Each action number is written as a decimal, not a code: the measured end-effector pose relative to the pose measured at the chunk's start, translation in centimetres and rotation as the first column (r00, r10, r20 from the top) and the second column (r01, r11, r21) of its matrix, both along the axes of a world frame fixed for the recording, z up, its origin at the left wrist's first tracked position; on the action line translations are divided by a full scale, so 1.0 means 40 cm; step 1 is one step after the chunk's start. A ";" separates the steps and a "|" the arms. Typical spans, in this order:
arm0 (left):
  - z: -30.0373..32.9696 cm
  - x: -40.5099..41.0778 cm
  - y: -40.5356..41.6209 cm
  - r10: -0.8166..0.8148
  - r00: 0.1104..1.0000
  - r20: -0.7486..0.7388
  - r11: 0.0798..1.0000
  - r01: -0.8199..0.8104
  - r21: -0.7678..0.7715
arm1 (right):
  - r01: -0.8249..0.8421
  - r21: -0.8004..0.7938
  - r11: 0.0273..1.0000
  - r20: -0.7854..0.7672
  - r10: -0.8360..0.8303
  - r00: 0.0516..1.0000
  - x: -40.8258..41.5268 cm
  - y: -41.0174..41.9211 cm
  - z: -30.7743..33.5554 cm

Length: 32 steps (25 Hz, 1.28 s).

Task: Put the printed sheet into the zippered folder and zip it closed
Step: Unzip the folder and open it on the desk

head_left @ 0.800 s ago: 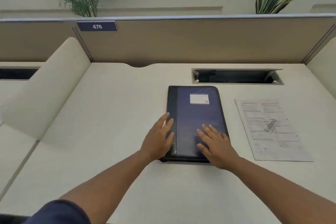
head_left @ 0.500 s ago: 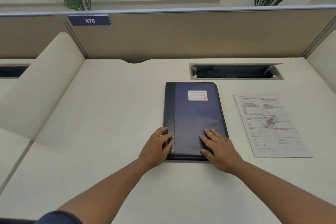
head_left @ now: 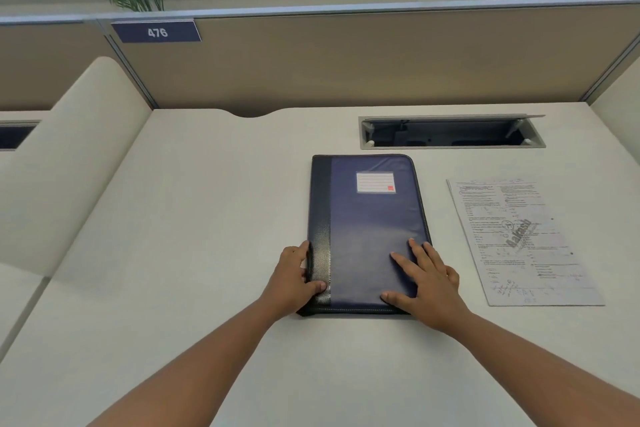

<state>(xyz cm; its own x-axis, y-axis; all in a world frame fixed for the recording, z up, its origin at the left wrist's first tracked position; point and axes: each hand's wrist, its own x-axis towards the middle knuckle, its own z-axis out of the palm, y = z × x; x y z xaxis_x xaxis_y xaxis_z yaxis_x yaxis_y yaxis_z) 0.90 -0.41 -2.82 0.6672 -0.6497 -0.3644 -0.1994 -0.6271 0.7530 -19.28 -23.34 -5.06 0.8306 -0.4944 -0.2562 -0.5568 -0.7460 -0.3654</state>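
Nearest you, both bare forearms reach forward over the pale cream desk top (head_left: 194, 236). Your left hand (head_left: 294, 279) curls around the near left corner of the flat, dark blue zippered folder with a black leather-look spine strip (head_left: 367, 236); the thumb lies on top of the strip and the fingers wrap the edge, so this hand is closed on the folder. Your right hand (head_left: 427, 284) lies flat on the cover near the front right corner, fingers spread, pressing down and gripping nothing.

The folder lies closed, spine to your left, with a small white lined label (head_left: 375, 182) near its far end. The zip pull cannot be made out from here.

To open it well, keep the left hand pinning the spine so the folder does not slide, and feel along the right and near edges for the pull. Run it right round before lifting the cover.

Just right of the folder, apart from it, the white printed sheet with dense text and a grey diagonal watermark (head_left: 519, 239) lies flat on the desk. Beyond both, a grey-rimmed rectangular cable slot (head_left: 450, 146) is set into the desk.
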 end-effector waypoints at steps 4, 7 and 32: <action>0.001 0.037 -0.015 0.010 0.991 -0.130 0.999 -0.004 0.046 | 0.083 0.063 0.995 0.050 -0.086 0.995 0.019 -0.010 -0.001; -0.002 0.070 -0.022 -0.025 0.979 -0.203 0.993 0.047 0.105 | 0.206 0.083 0.975 0.080 -0.213 0.974 0.046 -0.028 -0.001; -0.073 0.392 -0.298 -0.013 0.838 0.545 0.999 0.039 -0.035 | 0.044 -0.249 0.968 0.086 -0.023 0.996 0.625 -0.374 0.042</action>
